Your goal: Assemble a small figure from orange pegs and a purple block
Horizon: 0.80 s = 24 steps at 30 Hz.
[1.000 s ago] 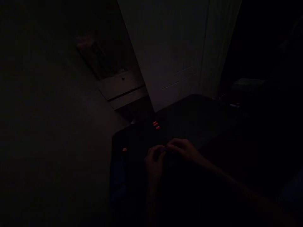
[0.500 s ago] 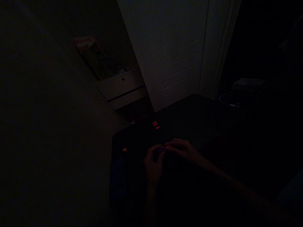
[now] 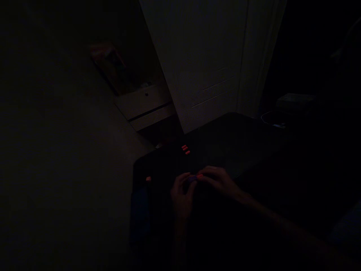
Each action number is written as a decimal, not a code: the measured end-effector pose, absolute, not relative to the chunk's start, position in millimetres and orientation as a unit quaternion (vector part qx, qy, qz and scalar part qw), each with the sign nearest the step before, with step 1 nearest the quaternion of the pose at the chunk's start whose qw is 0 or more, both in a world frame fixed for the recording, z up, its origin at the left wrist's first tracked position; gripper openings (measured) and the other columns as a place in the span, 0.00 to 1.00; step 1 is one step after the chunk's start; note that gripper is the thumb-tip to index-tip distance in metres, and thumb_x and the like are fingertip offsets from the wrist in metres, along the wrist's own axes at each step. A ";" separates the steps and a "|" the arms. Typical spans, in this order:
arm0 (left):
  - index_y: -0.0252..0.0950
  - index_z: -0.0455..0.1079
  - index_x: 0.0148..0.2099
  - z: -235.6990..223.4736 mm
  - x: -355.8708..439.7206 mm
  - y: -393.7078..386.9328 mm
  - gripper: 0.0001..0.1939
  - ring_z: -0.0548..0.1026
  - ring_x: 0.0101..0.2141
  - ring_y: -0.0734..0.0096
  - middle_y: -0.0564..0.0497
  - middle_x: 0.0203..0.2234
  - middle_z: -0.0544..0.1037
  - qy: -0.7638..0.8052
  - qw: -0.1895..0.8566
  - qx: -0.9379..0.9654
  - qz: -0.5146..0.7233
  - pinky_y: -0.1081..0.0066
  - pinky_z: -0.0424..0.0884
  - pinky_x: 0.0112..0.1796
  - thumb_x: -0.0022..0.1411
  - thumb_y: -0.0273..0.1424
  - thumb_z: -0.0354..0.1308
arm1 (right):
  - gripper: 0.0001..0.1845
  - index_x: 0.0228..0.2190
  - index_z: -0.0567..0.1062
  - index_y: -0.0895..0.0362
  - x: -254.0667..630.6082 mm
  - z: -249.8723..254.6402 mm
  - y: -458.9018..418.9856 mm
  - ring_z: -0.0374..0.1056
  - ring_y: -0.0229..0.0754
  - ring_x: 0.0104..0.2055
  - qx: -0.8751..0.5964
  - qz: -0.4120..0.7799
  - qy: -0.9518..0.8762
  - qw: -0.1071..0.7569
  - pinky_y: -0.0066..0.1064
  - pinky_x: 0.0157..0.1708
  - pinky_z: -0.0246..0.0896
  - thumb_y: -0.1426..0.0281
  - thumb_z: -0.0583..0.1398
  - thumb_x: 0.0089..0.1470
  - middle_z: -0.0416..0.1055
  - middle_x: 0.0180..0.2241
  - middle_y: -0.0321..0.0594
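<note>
In dim light, both hands meet over the dark table (image 3: 225, 141). My left hand (image 3: 182, 194) pinches a small bluish-purple piece (image 3: 192, 178) between thumb and fingers. My right hand (image 3: 218, 178) grips a small orange-red piece (image 3: 199, 176) at its fingertips. The two pieces are end to end, but whether they are joined I cannot tell. Beyond the hands lie 3 small orange-red cylinders (image 3: 185, 149) close together. Another small orange piece (image 3: 148, 179) is to the left of my left hand.
A dark blue flat object (image 3: 140, 210) lies along the table's left side. Behind the table stand a pale door (image 3: 203, 75) and a drawer unit (image 3: 146, 103). A box-like object (image 3: 295, 98) and a white cable (image 3: 265, 119) are at the far right.
The hands stay almost in place, with the purple and orange-red pieces still between them. Slightly more of the orange-red piece shows. The door looks darker.
</note>
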<state>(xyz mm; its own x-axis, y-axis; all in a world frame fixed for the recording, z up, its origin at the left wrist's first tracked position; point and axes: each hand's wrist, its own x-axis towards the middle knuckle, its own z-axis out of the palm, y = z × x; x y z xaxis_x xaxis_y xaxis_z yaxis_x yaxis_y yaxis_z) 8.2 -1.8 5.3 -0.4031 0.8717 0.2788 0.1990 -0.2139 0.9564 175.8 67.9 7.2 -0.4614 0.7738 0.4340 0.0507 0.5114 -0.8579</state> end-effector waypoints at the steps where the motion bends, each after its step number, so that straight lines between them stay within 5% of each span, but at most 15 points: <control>1: 0.37 0.76 0.46 5.8 8.9 -2.1 0.16 0.82 0.43 0.61 0.45 0.40 0.83 0.568 0.268 0.471 0.620 0.62 0.77 0.48 0.55 0.31 0.70 | 0.13 0.40 0.83 0.54 174.9 7.1 67.1 0.77 0.45 0.42 -0.278 0.411 -0.747 0.444 0.34 0.45 0.70 0.59 0.63 0.64 0.81 0.40 0.42; 24: 0.37 0.73 0.49 7.7 9.7 -1.7 0.20 0.81 0.45 0.61 0.45 0.43 0.81 0.559 0.276 0.463 0.629 0.62 0.75 0.50 0.56 0.32 0.70 | 0.15 0.47 0.82 0.52 174.9 1.5 63.0 0.77 0.48 0.46 -0.281 0.417 -0.731 0.461 0.38 0.48 0.72 0.58 0.63 0.64 0.81 0.45 0.44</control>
<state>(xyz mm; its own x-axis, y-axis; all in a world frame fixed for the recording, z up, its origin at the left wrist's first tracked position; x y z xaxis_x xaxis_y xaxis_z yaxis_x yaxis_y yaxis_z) 9.7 -1.7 7.7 -0.4180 0.8661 0.2741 0.1704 -0.2216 0.9601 174.9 63.0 1.5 -0.4166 0.7953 0.4403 0.0259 0.4945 -0.8688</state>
